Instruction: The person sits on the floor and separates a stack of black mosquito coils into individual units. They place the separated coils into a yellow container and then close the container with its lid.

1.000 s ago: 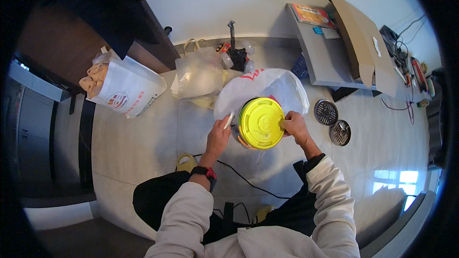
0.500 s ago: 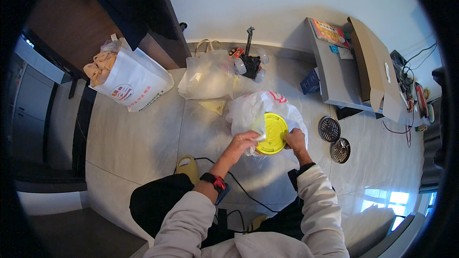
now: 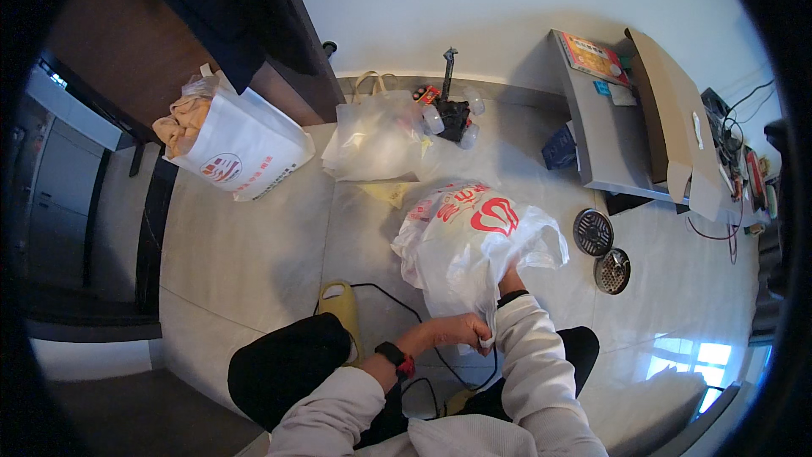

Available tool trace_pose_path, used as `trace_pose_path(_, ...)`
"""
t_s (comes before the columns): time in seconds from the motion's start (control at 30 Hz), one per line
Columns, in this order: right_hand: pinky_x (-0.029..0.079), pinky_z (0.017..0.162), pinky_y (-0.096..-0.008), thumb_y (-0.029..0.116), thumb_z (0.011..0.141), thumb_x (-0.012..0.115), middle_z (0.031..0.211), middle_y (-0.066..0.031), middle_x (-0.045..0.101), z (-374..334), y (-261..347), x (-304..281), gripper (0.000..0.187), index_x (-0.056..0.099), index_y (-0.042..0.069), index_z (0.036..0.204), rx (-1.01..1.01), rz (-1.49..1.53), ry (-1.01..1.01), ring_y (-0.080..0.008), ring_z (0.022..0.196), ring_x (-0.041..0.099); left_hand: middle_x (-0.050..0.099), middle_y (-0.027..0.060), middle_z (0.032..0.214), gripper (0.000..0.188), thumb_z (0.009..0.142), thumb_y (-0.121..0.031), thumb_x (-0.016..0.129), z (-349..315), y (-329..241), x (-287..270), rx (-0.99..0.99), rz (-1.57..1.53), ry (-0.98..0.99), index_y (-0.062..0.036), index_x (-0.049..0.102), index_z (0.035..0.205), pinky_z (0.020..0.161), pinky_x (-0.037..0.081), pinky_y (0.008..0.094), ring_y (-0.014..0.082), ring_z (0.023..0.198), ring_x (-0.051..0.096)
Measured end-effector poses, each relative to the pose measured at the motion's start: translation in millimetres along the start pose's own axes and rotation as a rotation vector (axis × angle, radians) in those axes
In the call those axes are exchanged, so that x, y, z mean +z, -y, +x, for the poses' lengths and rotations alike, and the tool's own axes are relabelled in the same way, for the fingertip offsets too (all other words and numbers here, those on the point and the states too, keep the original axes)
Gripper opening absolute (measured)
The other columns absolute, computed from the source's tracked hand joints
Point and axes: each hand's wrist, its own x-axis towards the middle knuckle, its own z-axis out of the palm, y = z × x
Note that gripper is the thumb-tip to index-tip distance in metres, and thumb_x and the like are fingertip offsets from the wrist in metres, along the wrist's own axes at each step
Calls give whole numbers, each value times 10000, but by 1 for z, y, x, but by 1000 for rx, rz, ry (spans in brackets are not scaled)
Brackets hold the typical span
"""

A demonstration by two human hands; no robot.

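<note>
A white translucent plastic bag (image 3: 448, 254) with red print lies on the floor in front of me. My left hand (image 3: 463, 332) is closed on the near edge of its mouth, pulling it toward my knees. My right hand (image 3: 511, 281) reaches inside the bag up to the wrist, so its fingers are hidden. The round container with the yellow lid does not show now; the bag's plastic covers that area.
Beyond the bag stand a pale tote (image 3: 376, 140) and a black device with clear wheels (image 3: 452, 118). A stuffed white bag (image 3: 245, 148) is at left. To the right lie two round dark tins (image 3: 594, 233) near a low grey table (image 3: 605, 148) holding an open carton (image 3: 664, 110). A black cable (image 3: 397, 296) runs by my feet.
The bag's mouth has been drawn up over the yellow-lidded container, which has gone from sight. My left hand has moved down toward me with the bag's edge; my right hand has gone inside.
</note>
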Motion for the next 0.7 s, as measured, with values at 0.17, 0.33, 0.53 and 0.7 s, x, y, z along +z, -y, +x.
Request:
trace_pose_path(0.17,485,645,-310,216,784,570,839,-77,603,-9,14,-32,244,562,38,952,117,-7,32,-199,741,603,631,74,752,155,645,-3,563,6,-27,31,141,159,209,21,629,783,701,439,280,153,734,580)
trace_pose_path(0.33,486,654,-307,212,792,564,849,-76,601,-15,21,-49,238,557,44,959,166,-35,60,-197,751,601,631,139,745,161,654,-86,570,4,-50,40,9,445,102,0,640,772,642,444,342,243,686,597)
trace_pose_path(0.53,488,664,-303,209,800,556,861,-76,597,-8,24,-56,231,552,50,968,196,-1,78,-195,763,599,574,191,667,294,719,-282,535,-12,-67,22,-232,986,-159,9,578,704,594,442,432,346,650,579)
trace_pose_path(0.7,489,673,-300,205,808,550,871,-75,595,19,15,-47,225,548,55,975,200,25,92,-193,772,597,583,202,700,255,722,-239,520,-40,-81,-2,-436,1181,-363,-3,610,754,658,464,450,367,695,584)
